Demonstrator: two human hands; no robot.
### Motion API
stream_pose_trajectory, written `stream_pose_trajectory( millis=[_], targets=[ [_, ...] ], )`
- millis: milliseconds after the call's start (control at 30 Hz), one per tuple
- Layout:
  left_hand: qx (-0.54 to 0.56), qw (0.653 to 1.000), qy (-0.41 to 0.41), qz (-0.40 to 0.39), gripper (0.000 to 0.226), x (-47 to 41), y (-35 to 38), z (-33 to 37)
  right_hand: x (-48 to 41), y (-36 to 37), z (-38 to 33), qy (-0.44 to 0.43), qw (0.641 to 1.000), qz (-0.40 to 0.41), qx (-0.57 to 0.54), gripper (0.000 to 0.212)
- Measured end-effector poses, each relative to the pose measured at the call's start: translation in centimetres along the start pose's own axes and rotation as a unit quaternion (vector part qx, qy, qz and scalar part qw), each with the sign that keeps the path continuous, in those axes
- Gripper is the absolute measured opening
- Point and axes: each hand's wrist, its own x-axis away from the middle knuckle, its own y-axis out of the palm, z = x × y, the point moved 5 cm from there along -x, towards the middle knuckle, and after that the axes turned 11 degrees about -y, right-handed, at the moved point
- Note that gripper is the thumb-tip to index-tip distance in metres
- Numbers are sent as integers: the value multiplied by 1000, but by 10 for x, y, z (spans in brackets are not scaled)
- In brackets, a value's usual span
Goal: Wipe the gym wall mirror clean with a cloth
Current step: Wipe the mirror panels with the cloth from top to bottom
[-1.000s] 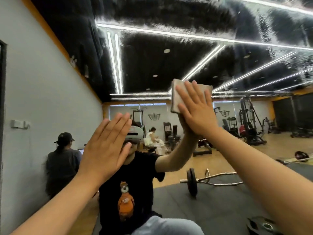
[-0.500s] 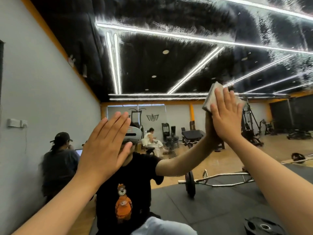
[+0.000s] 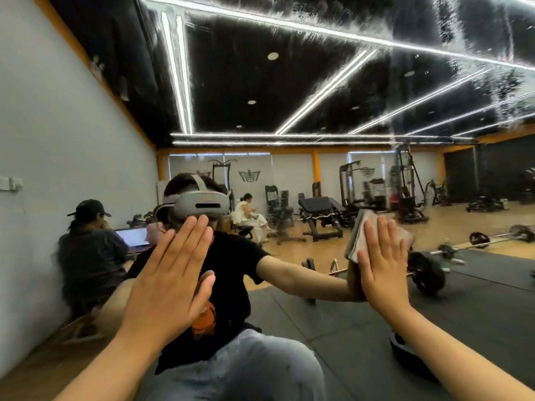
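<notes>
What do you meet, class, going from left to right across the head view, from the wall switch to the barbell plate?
wall switch → person in a black cap → laptop → left hand → weight bench → right hand pressing the cloth → barbell plate

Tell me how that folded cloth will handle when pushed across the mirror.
Probably soft and floppy: the cloth shows folded layers splaying past the flat right hand. Likely light, since straight fingers alone pin it to the mirror.

Pressed a folded grey cloth (image 3: 355, 236) to the wall mirror (image 3: 289, 82) under the flat right hand (image 3: 382, 269) and held the left hand (image 3: 170, 282) flat alongside.
</notes>
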Motion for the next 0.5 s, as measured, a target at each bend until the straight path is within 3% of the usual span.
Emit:
stream_pose_trajectory(
  millis=[200,367,500],
  targets=[
    [11,1000,-5,-8,72,0,4,2,-91,-22,-27,14,1000,13,12,59],
    [18,1000,-12,-4,72,2,4,2,-214,-47,-62,-34,999,24,17,61],
    [13,1000,-10,1,72,3,3,1,-215,-43,-72,-46,998,48,19,59]
  ],
)
